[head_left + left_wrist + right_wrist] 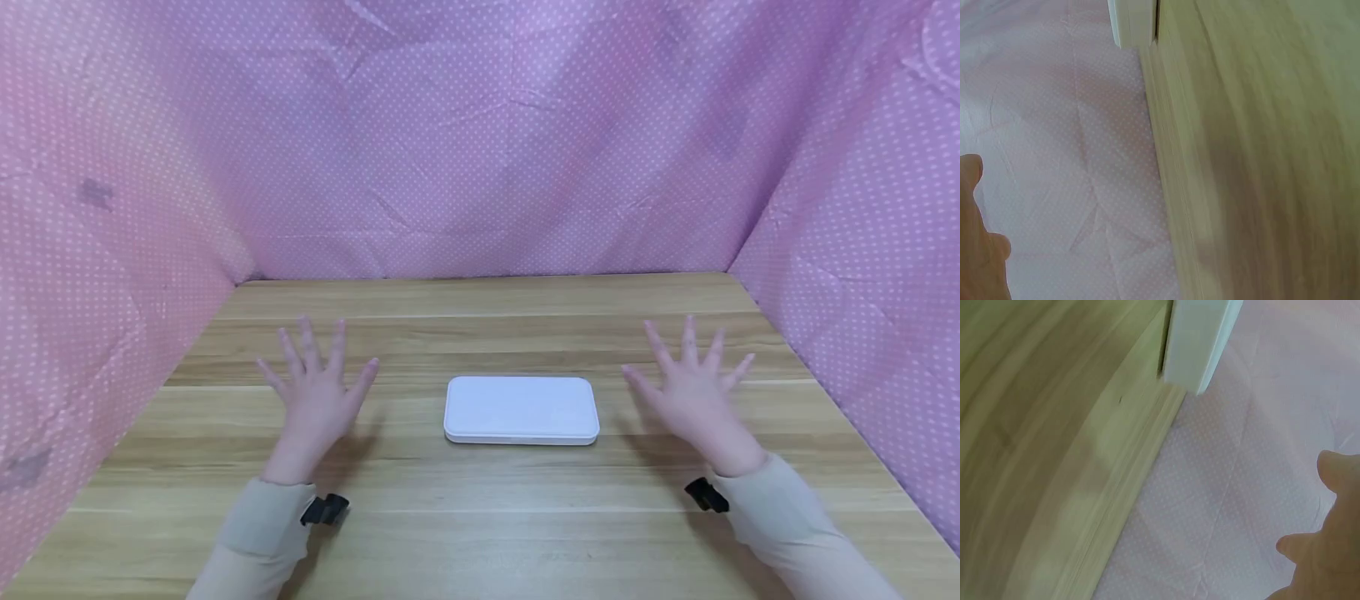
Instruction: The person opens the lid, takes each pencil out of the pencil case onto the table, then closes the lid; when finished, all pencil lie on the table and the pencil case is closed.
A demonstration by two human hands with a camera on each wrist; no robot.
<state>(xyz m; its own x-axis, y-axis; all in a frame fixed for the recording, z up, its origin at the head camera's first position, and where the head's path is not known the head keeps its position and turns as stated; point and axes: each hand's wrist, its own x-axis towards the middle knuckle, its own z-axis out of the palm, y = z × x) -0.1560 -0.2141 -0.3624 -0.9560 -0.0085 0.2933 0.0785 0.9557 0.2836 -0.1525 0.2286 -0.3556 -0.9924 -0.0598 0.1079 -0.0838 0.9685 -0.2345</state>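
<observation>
A flat white case [522,408] with rounded corners lies on the wooden table [480,517], its long side facing the person. To its left the left hand [317,404] hovers over the table, fingers spread wide and holding nothing. On the other side the right hand [697,404] is spread in the same way, also with nothing in it. Both hands are apart from the case and cast shadows on the wood. One end of the white case [1135,24] shows at the top of the left wrist view, and the right wrist view has its other end too.
Pink cloth [480,150] with white dots hangs behind the table and along both sides. A black wrist mount [325,509] sits on the left sleeve, and another black mount [707,495] on the right sleeve.
</observation>
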